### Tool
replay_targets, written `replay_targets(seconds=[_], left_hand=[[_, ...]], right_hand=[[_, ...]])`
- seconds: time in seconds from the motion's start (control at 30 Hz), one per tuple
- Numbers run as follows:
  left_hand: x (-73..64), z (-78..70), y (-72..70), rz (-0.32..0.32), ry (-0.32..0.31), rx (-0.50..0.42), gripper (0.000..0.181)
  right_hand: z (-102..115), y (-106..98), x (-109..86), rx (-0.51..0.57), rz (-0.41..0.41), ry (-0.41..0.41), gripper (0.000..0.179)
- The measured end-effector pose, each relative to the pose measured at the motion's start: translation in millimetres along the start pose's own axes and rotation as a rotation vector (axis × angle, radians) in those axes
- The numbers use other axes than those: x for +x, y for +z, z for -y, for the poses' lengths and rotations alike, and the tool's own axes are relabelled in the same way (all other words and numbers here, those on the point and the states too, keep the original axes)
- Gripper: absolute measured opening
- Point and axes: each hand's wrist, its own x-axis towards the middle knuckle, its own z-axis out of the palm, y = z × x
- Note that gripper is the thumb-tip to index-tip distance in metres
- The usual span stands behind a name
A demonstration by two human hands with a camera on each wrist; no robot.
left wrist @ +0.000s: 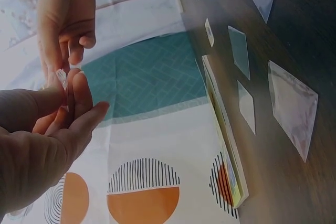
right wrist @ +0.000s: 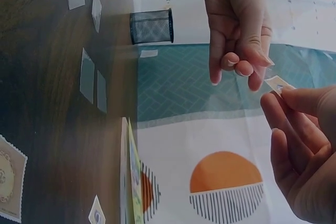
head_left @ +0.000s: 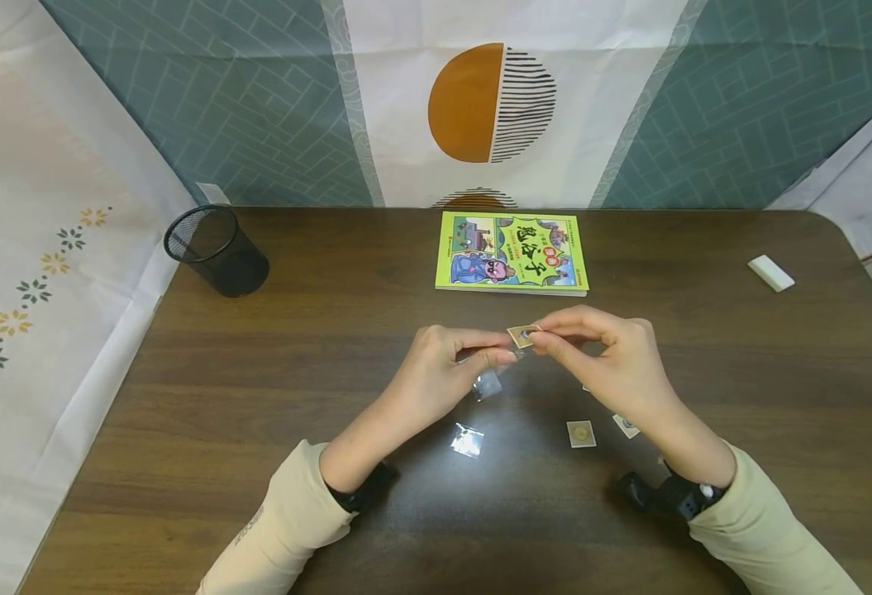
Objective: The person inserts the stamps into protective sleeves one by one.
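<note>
My right hand [head_left: 614,359] pinches a small tan postage stamp [head_left: 521,335] with a pale border between thumb and forefinger. Close by, my left hand [head_left: 439,368] pinches a small clear plastic sleeve [left wrist: 63,80], and the two hands nearly meet above the table. In the right wrist view the held stamp [right wrist: 277,84] is right at the left fingertips. On the table below lie two clear sleeves, one [head_left: 468,440] shiny and flat, the other [head_left: 487,385] partly behind the left hand. Beside the right forearm are a tan stamp [head_left: 581,434] and another stamp [head_left: 626,426], partly covered by the wrist.
A yellow-green illustrated book [head_left: 512,253] lies at the table's back edge. A black mesh pen cup [head_left: 220,252] stands at the back left, and a white block [head_left: 771,273] lies at the far right. Patterned cloth [head_left: 257,107] hangs behind the brown table [head_left: 257,388].
</note>
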Motion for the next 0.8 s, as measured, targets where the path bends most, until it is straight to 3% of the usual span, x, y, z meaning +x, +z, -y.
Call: replay_targets(seconds=[0.33, 0.8], left_hand=[[0.3, 1.3, -0.8, -0.019, 0.009, 0.002, 0.017], [0.0, 0.3, -0.2, 0.006, -0.016, -0.009, 0.019]], right_hand=[[0.3, 1.4, -0.4, 0.026, 0.027, 0.009, 0.021], [1.6, 3.2, -1.0, 0.04, -0.026, -0.004, 0.023]])
